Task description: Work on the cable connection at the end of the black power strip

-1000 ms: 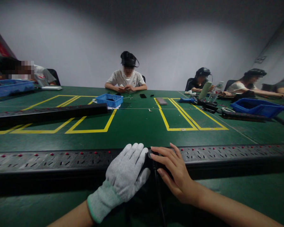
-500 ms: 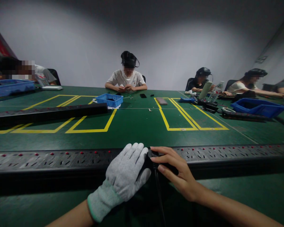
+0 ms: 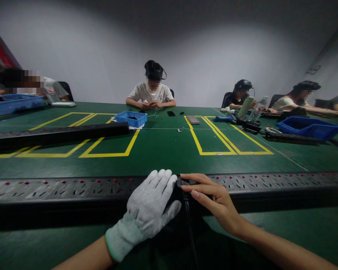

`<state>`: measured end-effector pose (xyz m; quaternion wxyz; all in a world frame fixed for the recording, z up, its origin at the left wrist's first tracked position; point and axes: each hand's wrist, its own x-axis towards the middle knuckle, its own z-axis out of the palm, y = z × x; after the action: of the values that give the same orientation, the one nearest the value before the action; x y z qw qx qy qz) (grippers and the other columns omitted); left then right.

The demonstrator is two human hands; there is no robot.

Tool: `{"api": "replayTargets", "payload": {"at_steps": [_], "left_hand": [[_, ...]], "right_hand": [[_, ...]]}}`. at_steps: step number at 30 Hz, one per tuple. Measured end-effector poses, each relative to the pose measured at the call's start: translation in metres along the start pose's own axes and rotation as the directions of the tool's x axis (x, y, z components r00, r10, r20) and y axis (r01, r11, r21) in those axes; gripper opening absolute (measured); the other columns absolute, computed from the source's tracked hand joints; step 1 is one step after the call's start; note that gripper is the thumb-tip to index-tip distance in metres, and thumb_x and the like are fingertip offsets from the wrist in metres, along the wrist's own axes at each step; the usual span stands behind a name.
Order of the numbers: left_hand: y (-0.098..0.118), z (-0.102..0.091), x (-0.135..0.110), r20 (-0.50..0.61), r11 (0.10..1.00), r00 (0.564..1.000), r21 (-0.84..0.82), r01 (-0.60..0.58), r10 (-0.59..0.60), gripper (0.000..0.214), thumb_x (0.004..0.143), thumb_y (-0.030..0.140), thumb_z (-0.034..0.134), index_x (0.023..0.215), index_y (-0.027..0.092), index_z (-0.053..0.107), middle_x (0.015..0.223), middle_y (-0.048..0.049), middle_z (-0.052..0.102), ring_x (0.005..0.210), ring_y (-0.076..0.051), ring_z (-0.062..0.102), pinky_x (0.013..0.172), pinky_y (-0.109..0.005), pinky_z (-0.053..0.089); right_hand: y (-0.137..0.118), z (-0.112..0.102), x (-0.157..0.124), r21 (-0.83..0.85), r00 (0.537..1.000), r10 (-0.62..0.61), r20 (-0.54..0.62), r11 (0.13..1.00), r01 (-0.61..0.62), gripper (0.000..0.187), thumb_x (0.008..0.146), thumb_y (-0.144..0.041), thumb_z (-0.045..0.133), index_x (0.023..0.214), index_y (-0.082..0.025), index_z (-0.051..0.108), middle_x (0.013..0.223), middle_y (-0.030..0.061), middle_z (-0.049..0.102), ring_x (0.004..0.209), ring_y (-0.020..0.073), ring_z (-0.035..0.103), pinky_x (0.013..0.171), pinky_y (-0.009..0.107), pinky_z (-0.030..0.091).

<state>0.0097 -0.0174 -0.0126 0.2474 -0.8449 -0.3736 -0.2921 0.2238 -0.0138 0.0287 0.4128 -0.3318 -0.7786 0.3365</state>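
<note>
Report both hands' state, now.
Left hand, gloved: open, fingers extended, resting over the black socket strip.
Right hand, bare: fingers bent, fingertips at the black plug; whether it grips cannot be told.

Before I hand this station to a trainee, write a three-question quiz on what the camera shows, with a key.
1. Which hand wears a glove?

2. True or false: the long socket strip under the hands lies nearer to the wearer than the small blue tray.

3. Which of these does the right hand touch?
a) a clear bottle
b) a black plug with a cord
c) a sheet of white paper

Key:
1. The left hand.
2. True.
3. b
</note>
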Motion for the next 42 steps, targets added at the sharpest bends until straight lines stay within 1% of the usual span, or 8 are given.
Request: {"api": "replayTargets", "payload": {"at_steps": [19, 22, 25, 30, 32, 35, 39, 42], "left_hand": [[0.0, 0.002, -0.002, 0.018, 1.0, 1.0, 0.001, 0.017, -0.017, 0.053, 0.085, 0.039, 0.052, 0.128, 0.007, 0.049, 0.13, -0.0163, 0.053, 0.123, -0.029, 0.047, 0.105, -0.047, 0.04], [0.0, 0.002, -0.001, 0.003, 1.0, 1.0, 0.002, 0.015, -0.015, 0.054, 0.085, 0.04, 0.053, 0.127, 0.007, 0.049, 0.129, -0.0166, 0.053, 0.122, -0.029, 0.048, 0.104, -0.047, 0.04], [0.001, 0.003, -0.001, -0.023, 1.0, 1.0, 0.003, 0.015, -0.015, 0.053, 0.085, 0.039, 0.053, 0.127, 0.007, 0.05, 0.129, -0.017, 0.054, 0.121, -0.029, 0.049, 0.103, -0.047, 0.041], [0.0, 0.0, -0.002, -0.035, 1.0, 0.999, -0.008, 0.015, -0.015, 0.047, 0.087, 0.032, 0.049, 0.126, 0.006, 0.05, 0.129, -0.0163, 0.054, 0.121, -0.028, 0.049, 0.103, -0.047, 0.041], [0.0, -0.002, -0.002, -0.023, 1.0, 0.999, 0.004, 0.027, -0.026, 0.045, 0.088, 0.029, 0.047, 0.127, 0.007, 0.05, 0.13, -0.0155, 0.053, 0.121, -0.027, 0.049, 0.103, -0.045, 0.041], [0.0, -0.003, 0.0, -0.053, 0.998, 0.997, 0.026, 0.051, -0.05, 0.041, 0.089, 0.028, 0.044, 0.124, 0.007, 0.052, 0.125, -0.0155, 0.057, 0.117, -0.026, 0.053, 0.099, -0.044, 0.044], [-0.001, -0.003, 0.001, -0.104, 0.992, 0.991, 0.081, 0.097, -0.088, 0.039, 0.089, 0.028, 0.043, 0.121, 0.007, 0.054, 0.116, -0.0165, 0.062, 0.11, -0.026, 0.057, 0.094, -0.045, 0.047], [-0.008, -0.003, 0.0, -0.116, 0.983, 0.983, 0.1, 0.151, -0.14, 0.037, 0.09, 0.03, 0.043, 0.119, 0.01, 0.055, 0.112, -0.0143, 0.064, 0.106, -0.025, 0.059, 0.094, -0.044, 0.046]], "right_hand": [[-0.001, 0.001, -0.001, -0.172, 0.994, -0.111, -0.007, 0.979, 0.108, 0.025, 0.092, -0.02, 0.047, 0.105, -0.026, 0.067, 0.12, 0.0058, 0.062, 0.112, 0.0209, 0.056, 0.096, 0.041, 0.046], [0.007, 0.005, -0.005, -0.333, 0.962, -0.266, 0.066, 0.903, 0.273, 0.034, 0.088, -0.012, 0.043, 0.117, -0.022, 0.058, 0.129, 0.0088, 0.055, 0.12, 0.0218, 0.05, 0.097, 0.043, 0.045], [0.017, 0.013, -0.009, -0.52, 0.9, -0.414, 0.135, 0.744, 0.42, 0.046, 0.081, -0.011, 0.047, 0.127, -0.018, 0.046, 0.136, 0.0149, 0.046, 0.127, 0.0263, 0.042, 0.098, 0.048, 0.044], [0.021, 0.016, -0.002, -0.58, 0.878, -0.473, 0.071, 0.697, 0.422, 0.033, 0.083, -0.014, 0.056, 0.114, -0.021, 0.05, 0.124, 0.0127, 0.057, 0.116, 0.0235, 0.053, 0.091, 0.043, 0.05], [0.017, 0.011, 0.004, -0.567, 0.867, -0.489, 0.097, 0.689, 0.452, 0.024, 0.085, -0.018, 0.057, 0.108, -0.022, 0.053, 0.118, 0.0109, 0.061, 0.108, 0.0223, 0.058, 0.087, 0.041, 0.052], [0.011, 0.003, 0.016, -0.533, 0.897, -0.411, 0.165, 0.728, 0.431, 0.021, 0.087, -0.023, 0.058, 0.108, -0.021, 0.056, 0.114, 0.0093, 0.063, 0.104, 0.0207, 0.06, 0.086, 0.037, 0.052], [0.012, 0.005, 0.022, -0.507, 0.944, -0.328, 0.034, 0.808, 0.299, 0.028, 0.087, -0.027, 0.061, 0.114, -0.021, 0.057, 0.105, 0.0073, 0.067, 0.096, 0.0179, 0.064, 0.084, 0.032, 0.054], [0.008, 0.011, 0.013, -0.58, 0.903, -0.429, -0.011, 0.738, 0.344, 0.031, 0.088, -0.018, 0.057, 0.119, -0.019, 0.055, 0.112, 0.0096, 0.066, 0.102, 0.0183, 0.063, 0.087, 0.033, 0.053]]}}
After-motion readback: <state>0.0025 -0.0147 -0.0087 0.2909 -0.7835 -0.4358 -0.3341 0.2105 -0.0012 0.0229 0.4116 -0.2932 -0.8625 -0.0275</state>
